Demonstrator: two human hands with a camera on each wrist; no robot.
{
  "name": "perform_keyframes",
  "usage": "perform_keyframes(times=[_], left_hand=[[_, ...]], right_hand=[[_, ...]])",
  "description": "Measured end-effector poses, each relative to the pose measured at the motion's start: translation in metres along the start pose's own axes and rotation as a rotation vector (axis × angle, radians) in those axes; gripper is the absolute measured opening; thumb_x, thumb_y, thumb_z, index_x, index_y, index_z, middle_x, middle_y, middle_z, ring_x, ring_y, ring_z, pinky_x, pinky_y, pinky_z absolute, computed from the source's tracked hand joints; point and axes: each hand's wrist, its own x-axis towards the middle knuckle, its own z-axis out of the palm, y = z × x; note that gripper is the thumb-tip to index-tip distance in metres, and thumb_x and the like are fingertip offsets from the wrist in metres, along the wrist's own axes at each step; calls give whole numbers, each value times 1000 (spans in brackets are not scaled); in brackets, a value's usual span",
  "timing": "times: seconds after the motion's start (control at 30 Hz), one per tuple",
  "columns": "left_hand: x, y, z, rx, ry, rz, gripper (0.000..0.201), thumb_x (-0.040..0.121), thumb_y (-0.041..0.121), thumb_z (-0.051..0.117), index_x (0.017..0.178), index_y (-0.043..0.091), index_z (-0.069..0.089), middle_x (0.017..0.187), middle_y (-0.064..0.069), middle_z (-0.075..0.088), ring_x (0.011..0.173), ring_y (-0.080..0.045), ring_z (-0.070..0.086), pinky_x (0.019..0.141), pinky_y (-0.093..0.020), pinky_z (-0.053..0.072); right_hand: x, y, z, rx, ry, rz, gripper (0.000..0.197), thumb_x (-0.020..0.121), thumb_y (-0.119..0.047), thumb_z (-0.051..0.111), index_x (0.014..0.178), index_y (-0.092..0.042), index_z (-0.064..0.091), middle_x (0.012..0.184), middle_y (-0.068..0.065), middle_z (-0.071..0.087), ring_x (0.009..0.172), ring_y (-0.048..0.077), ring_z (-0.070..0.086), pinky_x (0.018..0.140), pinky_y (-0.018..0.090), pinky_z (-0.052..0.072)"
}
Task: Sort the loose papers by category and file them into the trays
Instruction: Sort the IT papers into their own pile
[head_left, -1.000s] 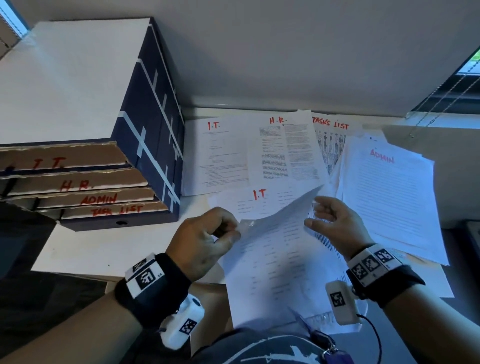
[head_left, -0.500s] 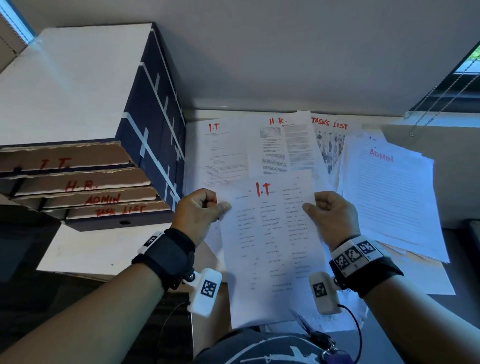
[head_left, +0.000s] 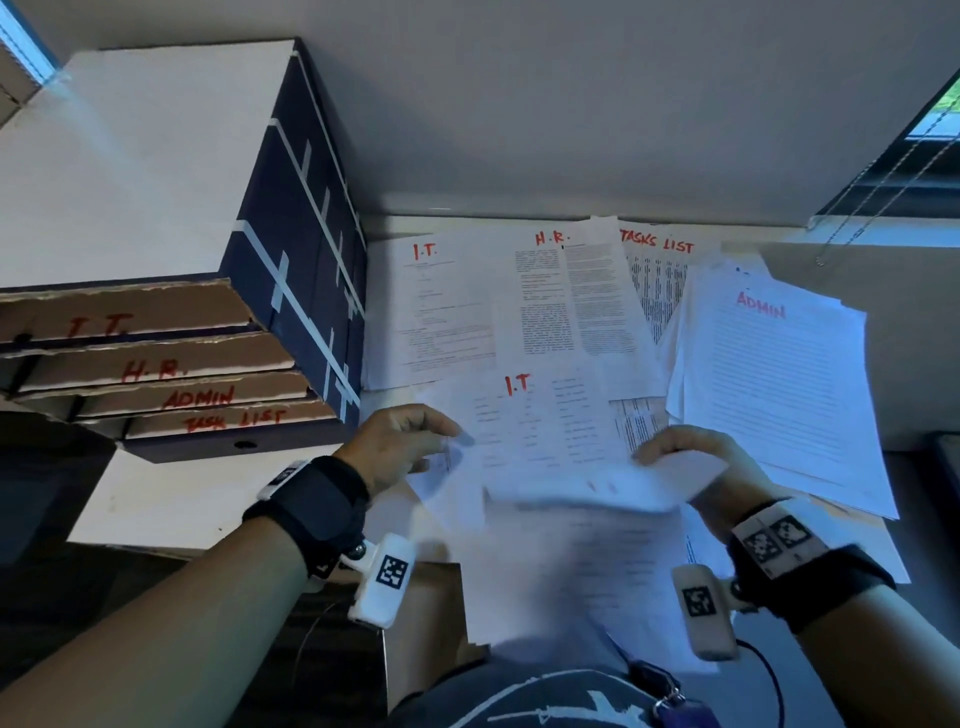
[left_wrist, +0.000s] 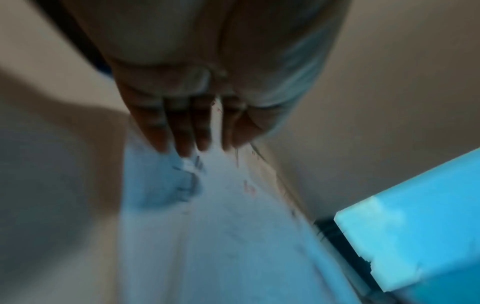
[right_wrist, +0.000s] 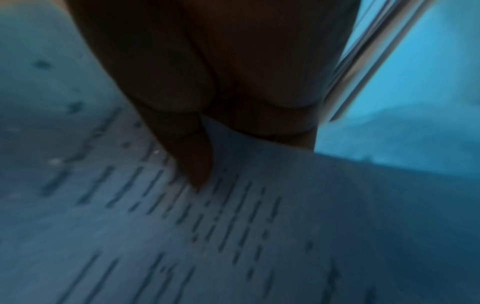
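A sheet marked I.T. (head_left: 524, 421) in red lies between my hands at the desk's front, and its lower half is blurred and buckled. My left hand (head_left: 415, 441) is at the sheet's left edge with its fingers (left_wrist: 182, 131) stretched out and their tips on the paper. My right hand (head_left: 680, 452) grips the right edge. Its thumb (right_wrist: 194, 164) presses on the printed rows, and a fold of paper covers its fingers. At the left stands a stack of cardboard trays labelled I.T. (head_left: 104, 325), H.R. (head_left: 156, 369), ADMIN (head_left: 200, 397) and TASK LIST (head_left: 234, 418).
Sorted papers lie along the back of the desk: an I.T. sheet (head_left: 431, 312), an H.R. sheet (head_left: 566, 301), a TASKS LIST sheet (head_left: 657, 244) and an ADMIN pile (head_left: 779, 374) at the right. The trays sit in a dark blue box (head_left: 301, 260). Bare white desk (head_left: 171, 499) shows below the trays.
Both hands held the I.T. sheet flat by its upper edges. They have slid down its sides, the left grip has loosened to straight fingers, and the lower half has buckled.
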Motion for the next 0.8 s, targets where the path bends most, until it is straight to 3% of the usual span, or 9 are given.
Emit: perform_keyframes(times=[0.07, 0.13, 0.23, 0.27, 0.33, 0.4, 0.53, 0.63, 0.8], left_hand=[[10, -1, -3, 283, 147, 30, 7, 91, 7, 66, 94, 13, 69, 92, 8, 67, 92, -18, 58, 72, -23, 46], [19, 3, 0, 620, 212, 55, 34, 87, 27, 72, 118, 15, 64, 115, 2, 60, 106, -20, 57, 86, -25, 46], [30, 20, 13, 914, 141, 14, 78, 83, 50, 70, 149, 22, 38, 149, -5, 36, 135, -27, 38, 108, -37, 38], [36, 24, 17, 985, 112, -3, 82, 81, 55, 69, 150, 24, 34, 151, -5, 33, 137, -29, 34, 109, -42, 38], [45, 32, 25, 1107, 96, -60, 78, 74, 60, 66, 138, 27, 39, 140, -6, 39, 129, -31, 38, 99, -49, 43], [52, 35, 28, 1130, 142, -120, 73, 67, 57, 66, 129, 28, 41, 130, -5, 42, 122, -30, 42, 89, -45, 44], [61, 33, 25, 1069, 162, -142, 72, 68, 50, 68, 133, 37, 39, 131, -1, 45, 126, -25, 43, 86, -40, 40], [59, 33, 24, 1120, 184, -42, 64, 76, 51, 65, 134, 39, 41, 133, 0, 43, 127, -26, 41, 97, -45, 40], [49, 23, 28, 1433, 213, 132, 54, 92, 43, 51, 143, 26, 44, 147, -4, 38, 135, -27, 35, 103, -46, 35]], right_hand=[[-5, -1, -22, 167, -90, -1, 13, 57, -15, 68, 62, -3, 70, 83, 16, 72, 72, 30, 68, 58, 32, 54], [-8, -5, -35, 185, -170, 33, 28, 47, -24, 78, 61, -2, 70, 86, 19, 70, 75, 33, 68, 60, 35, 55], [-6, -9, -30, 111, -214, 76, 61, 30, -46, 91, 64, 1, 71, 83, 25, 68, 71, 33, 66, 58, 32, 54], [-3, -9, -24, 69, -187, 86, 58, 37, -44, 92, 66, 1, 71, 80, 24, 69, 69, 31, 65, 56, 30, 52], [7, -6, -12, -10, -109, 110, 19, 68, -10, 85, 76, 1, 71, 79, 16, 72, 74, 30, 66, 59, 27, 51], [15, -2, -4, -144, -72, 96, 19, 77, 13, 71, 83, -5, 74, 83, 8, 76, 83, 26, 71, 70, 29, 54], [25, 0, 7, -438, -155, 41, 32, 77, 10, 73, 70, -21, 75, 82, -13, 73, 79, 1, 66, 73, 9, 48], [27, 6, 7, -610, -208, 6, 41, 75, 4, 76, 67, -36, 76, 104, -21, 69, 104, 3, 64, 99, 22, 45], [25, 0, 9, -644, -207, 3, 40, 74, 0, 81, 64, -38, 73, 102, -23, 67, 104, 3, 63, 101, 22, 43]])
